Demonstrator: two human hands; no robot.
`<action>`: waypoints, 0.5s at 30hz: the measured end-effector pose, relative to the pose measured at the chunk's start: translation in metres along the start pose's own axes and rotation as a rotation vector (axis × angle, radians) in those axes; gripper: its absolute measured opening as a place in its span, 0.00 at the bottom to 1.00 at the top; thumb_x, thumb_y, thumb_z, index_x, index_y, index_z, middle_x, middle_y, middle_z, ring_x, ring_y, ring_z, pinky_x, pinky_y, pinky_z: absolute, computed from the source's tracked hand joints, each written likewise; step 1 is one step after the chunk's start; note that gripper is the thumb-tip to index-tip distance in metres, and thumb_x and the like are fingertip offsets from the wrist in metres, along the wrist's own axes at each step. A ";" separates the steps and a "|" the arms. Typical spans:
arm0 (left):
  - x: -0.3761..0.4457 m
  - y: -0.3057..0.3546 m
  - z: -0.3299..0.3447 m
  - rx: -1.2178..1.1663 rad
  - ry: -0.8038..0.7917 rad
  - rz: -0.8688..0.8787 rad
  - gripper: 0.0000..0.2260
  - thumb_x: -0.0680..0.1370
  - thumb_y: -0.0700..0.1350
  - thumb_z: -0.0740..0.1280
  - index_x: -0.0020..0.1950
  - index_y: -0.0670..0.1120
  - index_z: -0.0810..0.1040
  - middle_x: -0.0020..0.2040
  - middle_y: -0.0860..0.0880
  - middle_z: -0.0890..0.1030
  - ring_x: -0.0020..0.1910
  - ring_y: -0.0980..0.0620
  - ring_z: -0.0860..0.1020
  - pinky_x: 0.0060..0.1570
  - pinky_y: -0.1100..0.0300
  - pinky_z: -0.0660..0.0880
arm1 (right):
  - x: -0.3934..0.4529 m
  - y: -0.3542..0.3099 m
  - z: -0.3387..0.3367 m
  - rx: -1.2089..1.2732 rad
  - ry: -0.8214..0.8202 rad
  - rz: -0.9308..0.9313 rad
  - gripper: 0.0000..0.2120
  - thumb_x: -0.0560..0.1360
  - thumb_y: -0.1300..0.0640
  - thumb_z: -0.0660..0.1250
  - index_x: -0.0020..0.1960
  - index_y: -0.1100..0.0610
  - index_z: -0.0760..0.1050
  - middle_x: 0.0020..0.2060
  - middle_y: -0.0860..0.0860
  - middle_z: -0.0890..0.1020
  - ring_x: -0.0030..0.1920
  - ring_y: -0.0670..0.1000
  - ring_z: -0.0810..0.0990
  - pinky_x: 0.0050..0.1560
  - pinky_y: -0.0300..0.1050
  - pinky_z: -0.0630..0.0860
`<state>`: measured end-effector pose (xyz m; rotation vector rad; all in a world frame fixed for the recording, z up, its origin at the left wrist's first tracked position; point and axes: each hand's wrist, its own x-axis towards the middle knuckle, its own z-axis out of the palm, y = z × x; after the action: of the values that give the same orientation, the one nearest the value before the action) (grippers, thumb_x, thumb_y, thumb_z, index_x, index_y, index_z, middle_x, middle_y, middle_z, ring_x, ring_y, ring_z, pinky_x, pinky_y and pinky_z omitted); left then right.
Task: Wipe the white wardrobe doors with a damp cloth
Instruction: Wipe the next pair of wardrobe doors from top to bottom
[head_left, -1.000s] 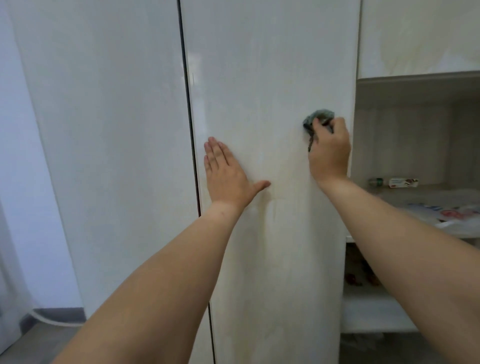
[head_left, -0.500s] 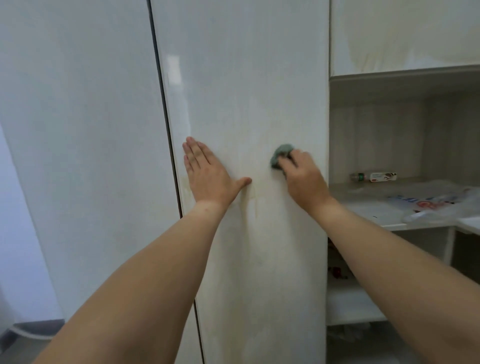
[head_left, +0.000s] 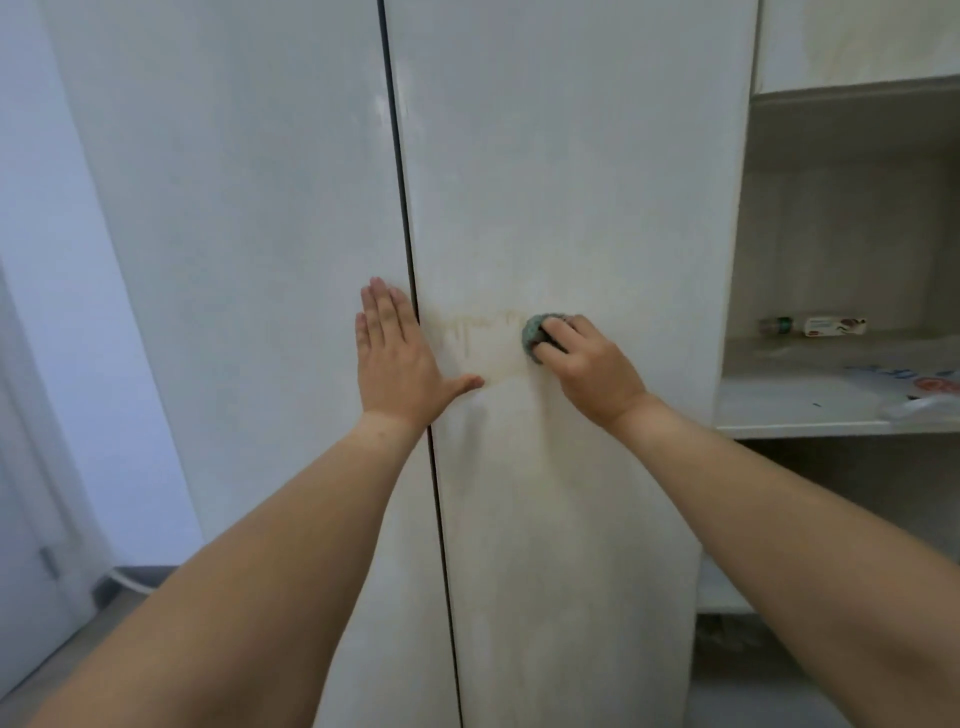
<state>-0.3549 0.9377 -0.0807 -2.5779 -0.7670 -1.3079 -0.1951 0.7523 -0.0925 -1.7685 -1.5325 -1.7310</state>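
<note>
Two tall white wardrobe doors fill the view, the left door and the right door, split by a dark vertical gap. My left hand lies flat with straight fingers across that gap at mid height, thumb spread onto the right door. My right hand grips a small bunched grey-green cloth and presses it against the right door. A yellowish smear marks the door between my two hands.
To the right is an open shelf unit holding a small bottle, a flat box and a plastic bag. A pale wall and grey floor lie to the left.
My right hand with the cloth has come down and leftward across the right door toward my left hand. My left hand has shifted left onto the gap. A yellowish smear now shows.
</note>
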 end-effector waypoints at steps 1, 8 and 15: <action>0.000 -0.004 0.000 0.000 -0.030 0.004 0.68 0.60 0.77 0.69 0.79 0.35 0.39 0.80 0.35 0.41 0.80 0.38 0.40 0.78 0.44 0.44 | 0.010 -0.004 0.001 -0.008 0.003 -0.039 0.10 0.79 0.69 0.60 0.51 0.62 0.78 0.50 0.59 0.80 0.48 0.61 0.77 0.48 0.53 0.79; 0.004 -0.016 0.004 -0.007 -0.083 0.040 0.66 0.62 0.73 0.72 0.79 0.36 0.37 0.80 0.38 0.37 0.79 0.41 0.37 0.79 0.47 0.42 | 0.121 -0.023 0.003 -0.011 0.146 0.089 0.16 0.82 0.64 0.54 0.58 0.63 0.80 0.56 0.59 0.81 0.54 0.60 0.77 0.53 0.50 0.78; 0.005 -0.038 0.012 -0.064 -0.050 0.144 0.63 0.63 0.72 0.69 0.80 0.37 0.40 0.81 0.40 0.40 0.80 0.43 0.39 0.79 0.49 0.44 | 0.079 -0.067 0.033 0.052 -0.147 -0.513 0.08 0.80 0.61 0.64 0.48 0.62 0.82 0.51 0.57 0.80 0.50 0.56 0.77 0.53 0.47 0.74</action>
<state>-0.3634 0.9767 -0.0875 -2.6689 -0.5436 -1.2489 -0.2465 0.8450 -0.0682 -1.6008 -2.2261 -1.7708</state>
